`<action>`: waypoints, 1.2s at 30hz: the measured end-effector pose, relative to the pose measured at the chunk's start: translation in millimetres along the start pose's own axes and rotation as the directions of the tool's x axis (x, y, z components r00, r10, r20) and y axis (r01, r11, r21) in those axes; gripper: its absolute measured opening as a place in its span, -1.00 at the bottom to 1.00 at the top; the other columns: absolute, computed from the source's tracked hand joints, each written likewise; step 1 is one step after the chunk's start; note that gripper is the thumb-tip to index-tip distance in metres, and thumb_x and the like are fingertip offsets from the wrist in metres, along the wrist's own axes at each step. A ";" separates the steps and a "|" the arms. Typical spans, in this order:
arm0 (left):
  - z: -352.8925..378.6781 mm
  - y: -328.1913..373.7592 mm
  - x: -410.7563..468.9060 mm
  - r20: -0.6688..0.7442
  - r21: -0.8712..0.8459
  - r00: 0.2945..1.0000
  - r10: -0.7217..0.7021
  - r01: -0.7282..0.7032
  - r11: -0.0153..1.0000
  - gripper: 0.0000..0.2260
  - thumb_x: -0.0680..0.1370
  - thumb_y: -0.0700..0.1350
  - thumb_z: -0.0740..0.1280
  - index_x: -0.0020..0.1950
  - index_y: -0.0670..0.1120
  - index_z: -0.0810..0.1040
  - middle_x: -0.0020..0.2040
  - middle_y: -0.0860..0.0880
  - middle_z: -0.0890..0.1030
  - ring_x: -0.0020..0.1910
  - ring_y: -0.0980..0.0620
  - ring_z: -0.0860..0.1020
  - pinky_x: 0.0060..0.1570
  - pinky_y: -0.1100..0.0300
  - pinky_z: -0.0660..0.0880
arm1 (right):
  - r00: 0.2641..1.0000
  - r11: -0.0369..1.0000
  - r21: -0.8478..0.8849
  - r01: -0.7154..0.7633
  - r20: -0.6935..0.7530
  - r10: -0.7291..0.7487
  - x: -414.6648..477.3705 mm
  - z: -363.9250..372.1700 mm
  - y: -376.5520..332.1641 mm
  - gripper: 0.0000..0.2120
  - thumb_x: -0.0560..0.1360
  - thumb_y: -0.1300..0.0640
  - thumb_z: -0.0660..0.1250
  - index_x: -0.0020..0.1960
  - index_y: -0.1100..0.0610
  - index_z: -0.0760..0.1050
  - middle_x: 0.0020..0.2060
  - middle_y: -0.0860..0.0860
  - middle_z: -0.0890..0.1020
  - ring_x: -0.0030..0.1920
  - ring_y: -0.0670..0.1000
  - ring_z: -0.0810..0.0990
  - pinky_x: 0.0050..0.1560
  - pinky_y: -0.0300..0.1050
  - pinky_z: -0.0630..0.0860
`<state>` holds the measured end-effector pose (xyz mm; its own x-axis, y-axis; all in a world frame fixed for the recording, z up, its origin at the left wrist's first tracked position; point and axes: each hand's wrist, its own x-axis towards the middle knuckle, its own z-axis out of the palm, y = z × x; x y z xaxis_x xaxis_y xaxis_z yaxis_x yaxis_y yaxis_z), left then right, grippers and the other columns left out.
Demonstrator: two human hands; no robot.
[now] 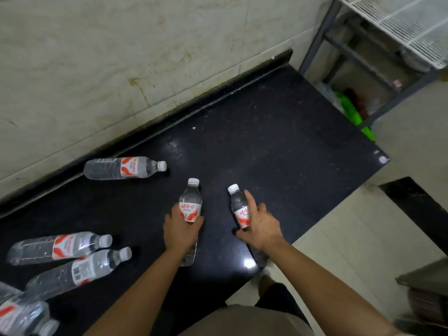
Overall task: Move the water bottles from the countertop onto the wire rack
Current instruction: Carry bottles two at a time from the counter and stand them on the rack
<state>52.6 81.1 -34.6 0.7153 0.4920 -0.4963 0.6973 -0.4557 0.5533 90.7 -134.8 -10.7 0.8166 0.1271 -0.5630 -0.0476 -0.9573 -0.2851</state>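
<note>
Water bottles, clear with white caps and red-and-white labels, on a black countertop (266, 132). Left hand (180, 230) wrapped around one bottle (190, 206) at centre, cap toward 12 o'clock. Right hand (260, 225) clasping a second bottle (240, 209) at 3 o'clock of it, index finger extended. More bottles lying flat: one at 10 o'clock (124, 168), two at 8 o'clock (60, 247) (77, 271). Wire rack (400, 27) far off at 1 o'clock.
</note>
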 end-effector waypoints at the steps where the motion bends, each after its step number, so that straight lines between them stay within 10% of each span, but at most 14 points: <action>1: -0.5 2.1 -1.7 -0.001 -0.031 1.000 0.024 -0.024 0.999 -0.29 0.37 0.08 0.55 0.44 -0.01 0.34 0.22 -0.15 0.48 0.23 -0.18 0.48 0.24 -0.12 0.47 | 1.000 1.000 0.016 -0.002 -0.003 0.002 -3.8 -2.4 5.6 0.15 0.38 -0.24 0.47 0.61 -0.14 -0.31 0.34 0.10 0.37 0.26 0.18 0.51 0.19 0.12 0.56; 8: 9.5 85.6 -35.3 -0.051 -0.278 0.986 0.162 -0.170 0.945 -0.49 0.40 -0.05 0.56 0.28 0.02 0.45 0.04 0.03 0.62 0.00 0.01 0.61 -0.06 0.15 0.51 | 0.994 0.999 -0.016 0.028 -0.105 -0.030 -28.4 -55.9 65.3 0.04 0.32 -0.18 0.46 0.61 -0.09 -0.07 0.35 0.04 0.38 0.29 0.13 0.50 0.14 0.00 0.52; 13: 56.1 195.2 -72.9 -0.078 -0.383 0.959 0.272 -0.281 0.880 -0.46 0.36 0.00 0.58 0.26 0.01 0.45 0.03 0.07 0.63 -0.02 0.03 0.64 0.07 -0.01 0.59 | 0.950 0.993 0.120 -0.009 -0.308 0.046 -44.9 -122.5 143.4 -0.11 0.31 -0.11 0.42 0.54 -0.11 0.07 0.28 -0.01 0.44 0.18 0.13 0.57 0.01 0.01 0.54; 27: 270.4 472.3 -233.5 -0.156 -0.460 0.813 0.561 -0.563 0.687 -0.50 0.34 -0.04 0.62 0.19 0.04 0.49 0.02 0.10 0.64 -0.03 0.11 0.64 0.04 0.04 0.60 | 0.738 0.838 0.542 0.062 -0.590 0.327 -88.3 -289.6 458.9 -0.20 0.32 -0.25 0.49 0.45 -0.11 0.25 0.24 -0.06 0.60 0.19 0.11 0.61 0.07 -0.01 0.54; 36: 312.6 596.2 -236.7 -0.244 -0.431 0.713 0.657 -0.687 0.586 -0.48 0.36 -0.09 0.61 0.24 -0.01 0.49 0.03 0.11 0.63 -0.02 0.15 0.63 -0.04 0.22 0.55 | 0.652 0.777 0.598 0.196 -0.671 0.353 -30.2 -406.6 530.6 -0.17 0.29 -0.13 0.58 0.44 -0.17 0.25 0.27 -0.10 0.57 0.18 0.07 0.59 0.00 -0.14 0.39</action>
<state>313.4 -538.9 203.6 0.9573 0.2319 0.1728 -0.1028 -0.2854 0.9529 274.7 -752.2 170.5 0.9017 -0.4291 0.0532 -0.2211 -0.5634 -0.7960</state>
